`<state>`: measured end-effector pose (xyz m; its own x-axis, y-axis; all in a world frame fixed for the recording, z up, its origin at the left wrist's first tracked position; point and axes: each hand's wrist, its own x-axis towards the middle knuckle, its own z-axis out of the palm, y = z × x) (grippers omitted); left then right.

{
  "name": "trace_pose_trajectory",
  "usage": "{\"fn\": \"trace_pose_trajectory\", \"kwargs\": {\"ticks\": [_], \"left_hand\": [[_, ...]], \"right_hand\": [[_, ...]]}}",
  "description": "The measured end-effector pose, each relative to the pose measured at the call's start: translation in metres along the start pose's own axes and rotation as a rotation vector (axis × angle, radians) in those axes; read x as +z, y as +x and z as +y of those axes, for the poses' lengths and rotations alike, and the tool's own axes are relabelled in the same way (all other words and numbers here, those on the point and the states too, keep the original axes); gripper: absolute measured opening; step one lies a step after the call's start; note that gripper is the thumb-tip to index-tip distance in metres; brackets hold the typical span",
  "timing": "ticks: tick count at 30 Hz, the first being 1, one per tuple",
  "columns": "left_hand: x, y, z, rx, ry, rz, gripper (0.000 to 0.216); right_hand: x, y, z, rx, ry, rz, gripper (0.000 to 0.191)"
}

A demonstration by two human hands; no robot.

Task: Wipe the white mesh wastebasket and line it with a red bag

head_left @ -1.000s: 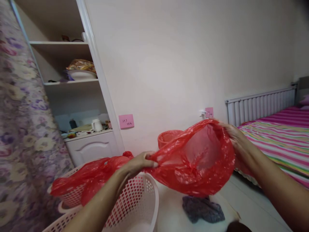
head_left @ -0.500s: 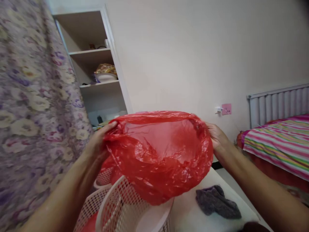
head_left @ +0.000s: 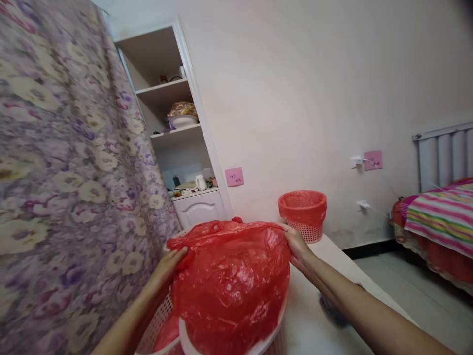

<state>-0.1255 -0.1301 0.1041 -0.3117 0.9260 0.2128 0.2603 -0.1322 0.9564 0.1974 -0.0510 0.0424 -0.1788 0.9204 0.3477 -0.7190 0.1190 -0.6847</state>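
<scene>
Both hands clamped on a red plastic bag (head_left: 231,281), gripping its upper rim from opposite sides: left hand (head_left: 170,264) pinching the left edge with the fingers curled over the film, right hand (head_left: 297,245) closed on the right edge. Between the two grips, puffed-up bag spread over a white perforated basket (head_left: 192,340), its lower part sunk inside the rim. Contents of the bag not discernible through the crumpled film. Just left of the left grip, a second latticed basket (head_left: 157,328), touching the first, with more red plastic showing at its bottom. Beyond the right grip, well apart, a small red-lined wastebasket (head_left: 303,214) standing upright on the same white surface (head_left: 332,256) near the wall; inside hidden. Under the right forearm, a dark blurred cloth (head_left: 332,310). Far left of the grip, a flowered curtain (head_left: 66,172); behind it, an open shelf unit (head_left: 177,133) holding a bowl (head_left: 183,120) with a wrapped item on top.
</scene>
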Motion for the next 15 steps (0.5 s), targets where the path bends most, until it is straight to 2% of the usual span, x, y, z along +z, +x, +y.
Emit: {"fn": "trace_pose_trajectory", "kwargs": {"ticks": [3,6,8,9,11,13,15], "left_hand": [[-0.018,0.014,-0.001,0.075,0.173,0.084,0.051],[-0.029,0.017,0.029,0.216,0.329,0.226,0.055],[-0.021,0.009,0.055,0.346,0.446,0.182,0.052],[-0.011,0.003,0.066,0.414,0.537,0.054,0.046],[0.017,-0.01,0.074,0.485,0.716,-0.376,0.038],[0.047,-0.021,0.06,0.431,0.881,-0.769,0.04],[0.07,-0.028,0.03,0.382,0.978,-0.968,0.029]], "right_hand": [[-0.005,0.008,0.002,0.0,-0.069,-0.025,0.031],[-0.001,0.016,-0.001,-0.016,-0.147,-0.083,0.037],[0.006,0.022,0.001,-0.041,-0.21,-0.103,0.038],[0.009,0.024,0.003,-0.052,-0.245,-0.11,0.037],[0.015,0.028,0.01,-0.066,-0.312,-0.125,0.036],[0.016,0.03,0.017,-0.076,-0.362,-0.139,0.037],[0.014,0.028,0.023,-0.082,-0.409,-0.141,0.039]]}}
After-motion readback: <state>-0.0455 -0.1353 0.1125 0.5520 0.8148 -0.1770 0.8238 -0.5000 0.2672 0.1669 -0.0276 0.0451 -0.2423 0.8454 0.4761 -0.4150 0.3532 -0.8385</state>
